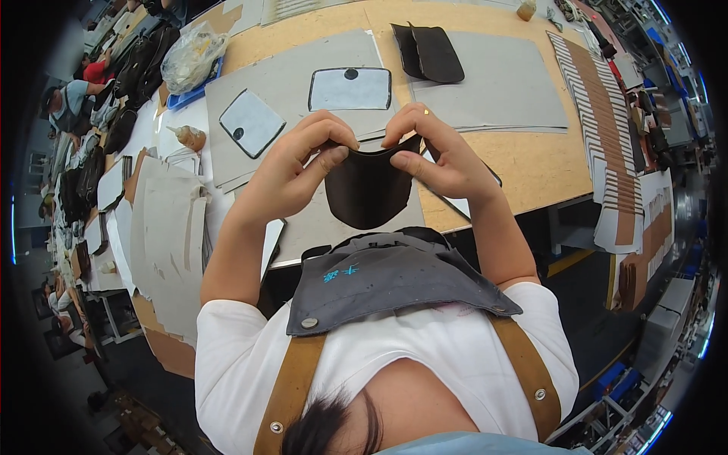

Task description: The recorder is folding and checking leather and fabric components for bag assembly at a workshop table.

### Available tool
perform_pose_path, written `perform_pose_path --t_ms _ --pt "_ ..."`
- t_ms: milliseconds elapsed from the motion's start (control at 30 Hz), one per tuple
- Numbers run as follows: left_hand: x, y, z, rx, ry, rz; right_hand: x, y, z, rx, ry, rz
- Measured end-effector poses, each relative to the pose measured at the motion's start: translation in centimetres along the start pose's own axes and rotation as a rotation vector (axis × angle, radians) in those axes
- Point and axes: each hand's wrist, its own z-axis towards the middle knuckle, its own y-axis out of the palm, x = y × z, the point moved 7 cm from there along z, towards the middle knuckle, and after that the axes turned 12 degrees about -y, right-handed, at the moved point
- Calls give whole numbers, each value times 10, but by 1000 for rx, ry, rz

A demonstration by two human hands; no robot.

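Note:
Both my hands hold a dark brown, leather-like panel point(369, 191) up by its far edge, just past the near side of the table. My left hand point(307, 155) pinches the left corner between thumb and fingers. The right corner is gripped the same way by my right hand point(437, 155). Between the hands the top edge sags in a curve, and the panel hangs toward me. Beyond my hands lies a pale blue panel point(350, 89) with a dark border and a dark round spot. A similar tilted panel point(252, 123) rests left of it.
Two dark folded pieces point(436, 54) lie on grey board point(500, 83) at the far right. A glue bottle point(189, 137) stands at the left, near a blue tray point(196, 92) holding a plastic bag point(193, 54). Brown strips point(599, 114) line the right. Another person point(70, 106) is at far left.

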Motion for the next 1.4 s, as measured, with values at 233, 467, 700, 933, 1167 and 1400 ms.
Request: perform_pose_path --t_ms 233,467,700,933,1167,1400 --pt "-9 3 12 -226 -22 -146 10 7 -2 -37 2 164" --pt "-5 11 22 -314 98 -255 21 11 -6 57 43 460" --pt "-9 15 22 -273 59 -185 9 12 0 26 -11 118" --pt "-13 12 20 -224 13 -86 10 13 -2 1 -32 24" --pt "-28 17 19 -194 -42 -254 3 22 -9 11 -101 -150" --pt "-38 9 17 -156 -39 -85 24 11 -24 18 10 54"
